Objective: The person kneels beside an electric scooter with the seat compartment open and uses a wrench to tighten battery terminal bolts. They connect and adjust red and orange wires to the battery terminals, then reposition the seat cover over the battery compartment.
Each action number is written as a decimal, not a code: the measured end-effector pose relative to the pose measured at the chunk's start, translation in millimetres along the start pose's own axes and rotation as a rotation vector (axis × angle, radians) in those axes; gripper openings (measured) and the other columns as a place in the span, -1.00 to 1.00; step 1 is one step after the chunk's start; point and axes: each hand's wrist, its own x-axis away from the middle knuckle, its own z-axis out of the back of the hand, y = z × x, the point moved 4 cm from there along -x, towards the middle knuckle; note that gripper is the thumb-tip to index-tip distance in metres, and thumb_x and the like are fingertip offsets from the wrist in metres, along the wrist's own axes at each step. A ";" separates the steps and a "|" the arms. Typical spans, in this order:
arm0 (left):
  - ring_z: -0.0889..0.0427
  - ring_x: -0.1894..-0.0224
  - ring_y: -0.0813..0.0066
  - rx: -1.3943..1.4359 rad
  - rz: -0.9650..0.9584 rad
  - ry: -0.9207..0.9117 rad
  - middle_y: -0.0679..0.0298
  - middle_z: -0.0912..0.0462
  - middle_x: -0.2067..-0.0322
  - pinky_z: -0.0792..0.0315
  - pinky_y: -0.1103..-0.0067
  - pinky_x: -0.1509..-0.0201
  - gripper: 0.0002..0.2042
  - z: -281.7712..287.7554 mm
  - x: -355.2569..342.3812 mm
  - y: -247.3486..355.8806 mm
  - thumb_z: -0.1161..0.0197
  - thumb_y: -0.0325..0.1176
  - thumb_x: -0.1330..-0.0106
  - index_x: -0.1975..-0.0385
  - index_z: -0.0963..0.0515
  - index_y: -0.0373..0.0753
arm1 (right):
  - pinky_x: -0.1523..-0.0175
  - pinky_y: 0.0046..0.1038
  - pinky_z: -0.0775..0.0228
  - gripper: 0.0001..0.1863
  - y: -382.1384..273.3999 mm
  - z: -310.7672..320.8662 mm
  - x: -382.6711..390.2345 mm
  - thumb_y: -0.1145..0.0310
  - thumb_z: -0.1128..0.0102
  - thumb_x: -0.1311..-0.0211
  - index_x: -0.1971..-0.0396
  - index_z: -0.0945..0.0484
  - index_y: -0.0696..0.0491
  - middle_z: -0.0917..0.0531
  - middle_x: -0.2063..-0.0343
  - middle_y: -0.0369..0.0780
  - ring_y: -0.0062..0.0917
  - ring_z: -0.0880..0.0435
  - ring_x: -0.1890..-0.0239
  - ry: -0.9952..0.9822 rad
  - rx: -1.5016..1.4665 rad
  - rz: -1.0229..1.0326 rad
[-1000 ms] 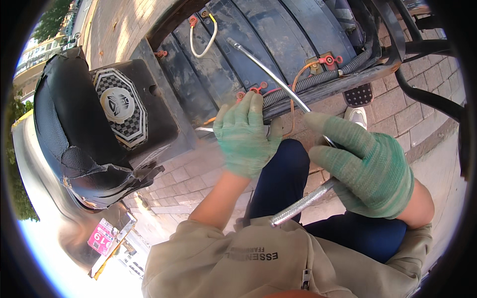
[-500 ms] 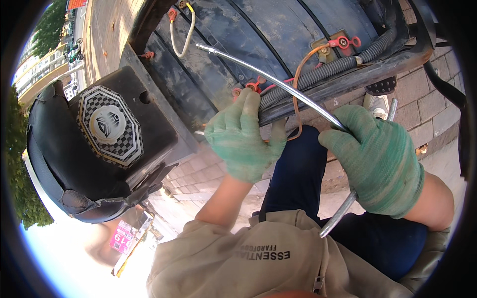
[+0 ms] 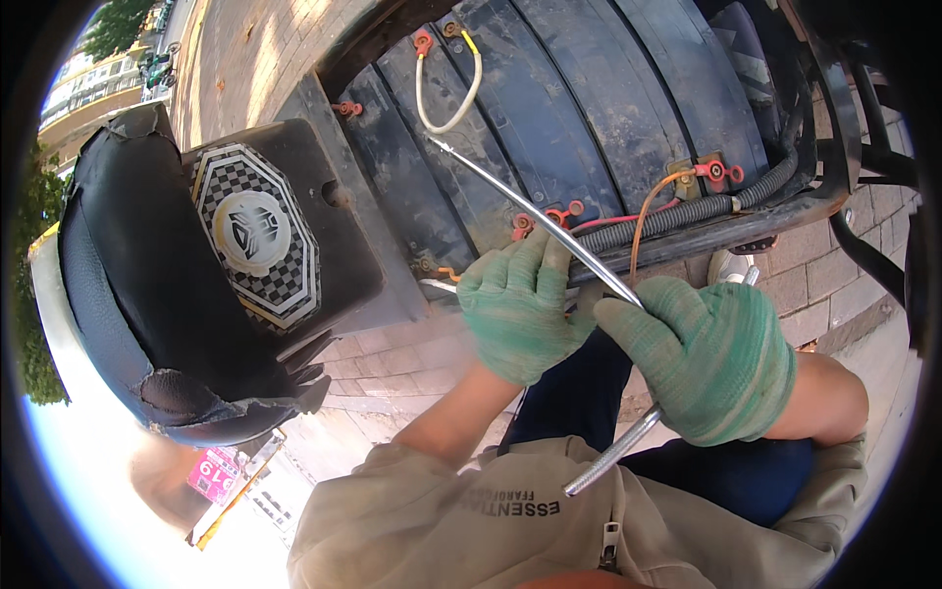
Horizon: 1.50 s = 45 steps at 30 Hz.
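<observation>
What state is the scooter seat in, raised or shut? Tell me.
Raised. The black seat is tipped up to the left, baring the battery compartment where the left hand and right hand work a metal rod.

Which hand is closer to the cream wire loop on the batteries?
Left. The left hand lies below the cream wire loop, at the batteries' near edge; the right hand is farther off to the right, gripping the metal rod.

Sunlit brick paving [image 3: 392,358] outdoors
</observation>
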 end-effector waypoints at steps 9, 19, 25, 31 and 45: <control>-0.69 0.15 0.31 0.117 0.100 0.056 0.28 -0.74 0.04 -0.49 0.36 0.04 -0.60 5.2 0.2 -0.6 -0.30 -0.18 -0.08 0.06 -0.67 -0.17 | 0.54 -0.25 -0.48 -0.31 -11.1 -29.8 -25.7 0.47 -0.23 -0.08 -0.31 -0.40 0.13 -0.62 0.19 -0.05 -0.24 -0.66 0.53 -0.083 0.005 0.019; -0.72 0.01 0.25 0.108 0.115 0.056 0.23 -0.74 0.04 -0.46 0.31 0.02 -0.55 7.6 2.4 2.9 -0.32 -0.14 -0.03 0.06 -0.67 -0.20 | 0.47 -0.25 -0.51 -0.23 -12.0 -32.5 -11.2 0.49 -0.28 -0.01 -0.35 -0.39 0.08 -0.58 0.27 -0.11 -0.23 -0.68 0.49 -0.045 -0.004 -0.041; -0.72 0.02 0.31 0.056 0.114 0.072 0.24 -0.74 0.03 -0.41 0.31 -0.03 -0.53 7.7 0.7 5.7 -0.32 -0.14 -0.04 0.03 -0.67 -0.20 | 0.46 -0.25 -0.50 -0.25 -7.4 -33.2 -5.5 0.49 -0.28 -0.02 -0.35 -0.39 0.07 -0.58 0.27 -0.12 -0.22 -0.68 0.47 -0.052 -0.019 -0.073; -0.69 0.12 0.31 0.060 0.108 0.113 0.27 -0.73 0.04 -0.40 0.30 -0.02 -0.54 7.4 1.5 6.2 -0.33 -0.15 -0.03 0.03 -0.67 -0.18 | 0.46 -0.25 -0.53 -0.27 -7.7 -33.4 -6.2 0.51 -0.28 -0.05 -0.34 -0.41 0.05 -0.60 0.22 -0.12 -0.22 -0.70 0.43 -0.055 0.022 -0.049; -0.68 0.11 0.30 0.024 0.164 0.084 0.33 -0.72 0.03 -0.38 0.34 -0.07 -0.45 5.3 1.7 8.9 -0.39 0.04 -0.06 -0.03 -0.66 -0.13 | 0.53 -0.32 -0.47 -0.39 -6.0 -1.4 20.0 0.54 -0.30 -0.07 -0.22 -0.53 0.05 -0.67 0.20 -0.16 -0.28 -0.71 0.47 0.132 0.016 -0.088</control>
